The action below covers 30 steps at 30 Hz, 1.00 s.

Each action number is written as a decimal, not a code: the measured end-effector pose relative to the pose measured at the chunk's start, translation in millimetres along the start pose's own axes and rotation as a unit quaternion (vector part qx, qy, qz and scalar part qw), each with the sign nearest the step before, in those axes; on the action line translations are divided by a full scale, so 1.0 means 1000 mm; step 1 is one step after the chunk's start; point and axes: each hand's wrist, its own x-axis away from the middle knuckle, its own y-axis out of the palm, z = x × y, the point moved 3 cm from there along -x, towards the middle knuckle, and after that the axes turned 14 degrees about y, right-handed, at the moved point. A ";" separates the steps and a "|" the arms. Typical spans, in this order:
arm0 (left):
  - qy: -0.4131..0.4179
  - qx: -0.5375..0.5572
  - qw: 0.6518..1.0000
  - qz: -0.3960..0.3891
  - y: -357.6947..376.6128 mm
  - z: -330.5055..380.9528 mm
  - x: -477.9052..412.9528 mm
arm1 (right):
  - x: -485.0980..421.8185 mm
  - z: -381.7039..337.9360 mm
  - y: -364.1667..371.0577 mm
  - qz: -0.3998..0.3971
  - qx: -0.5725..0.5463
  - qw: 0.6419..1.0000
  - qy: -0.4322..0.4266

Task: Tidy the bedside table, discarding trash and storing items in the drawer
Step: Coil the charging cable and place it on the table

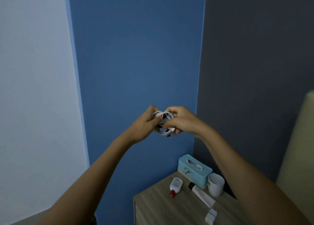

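Note:
Both my hands are raised in front of the blue wall, holding a coiled white cable (163,122) between them. My left hand (146,122) grips the coil's left side and my right hand (181,121) pinches its right side, with a plug end showing below the fingers. Down at the lower right is the wooden bedside table (156,206). On it lie a white bottle with a red cap (175,185), a white tube with a black cap (202,195) and a white charger plug (211,216).
A light blue tissue box (193,169) stands at the table's back edge, with a white cup (216,184) beside it. A beige headboard or bed edge (299,156) rises at the far right. My right forearm crosses over the table's right side.

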 end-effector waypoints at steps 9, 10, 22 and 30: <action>0.024 -0.079 0.997 -0.003 0.006 0.008 -0.002 | 0.000 0.003 -0.004 -0.008 -0.047 0.996 0.072; 0.036 -0.101 0.994 0.004 0.007 0.009 -0.002 | 0.001 0.002 -0.004 -0.010 -0.045 0.996 0.076; 0.177 -0.192 0.964 0.048 0.015 0.045 -0.013 | 0.005 0.017 0.004 -0.288 -0.303 0.908 0.025; 0.104 0.007 0.994 0.038 0.007 0.037 -0.016 | 0.002 0.022 0.001 -0.356 -0.401 0.844 0.006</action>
